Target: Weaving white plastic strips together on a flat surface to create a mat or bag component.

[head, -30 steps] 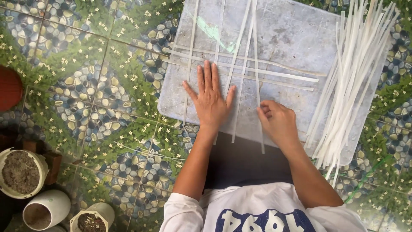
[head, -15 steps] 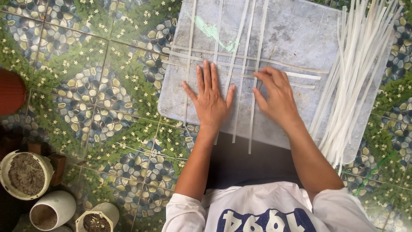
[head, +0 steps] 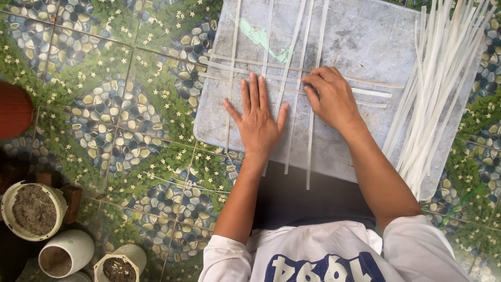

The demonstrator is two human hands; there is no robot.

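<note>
The left hand (head: 257, 121) lies flat on the grey board (head: 360, 42), palm down, fingers spread apart, pressing on the upright strips (head: 288, 112) near the board's near edge. It sits in the same place as half a second ago. The right hand (head: 331, 96) has moved up the board since a second ago, when it was near the near edge; it now rests just beside the left hand, toward the middle of the board. Its fingers (head: 315, 79) are curled together, the tips pinched on a cross strip (head: 373, 93) where that strip meets the upright ones. Whether the tips grip it or only press it down I cannot tell.

The upright strips run from the far edge of the board past its near edge, while the cross strips pass over and under them and point toward the right edge. A loose bundle of strips (head: 436, 86) lies along the board's right edge, well apart from both hands, unmoved. The board lies on the patterned tile floor (head: 104, 104). Three pots (head: 34, 209) stand at the floor's near left corner.
</note>
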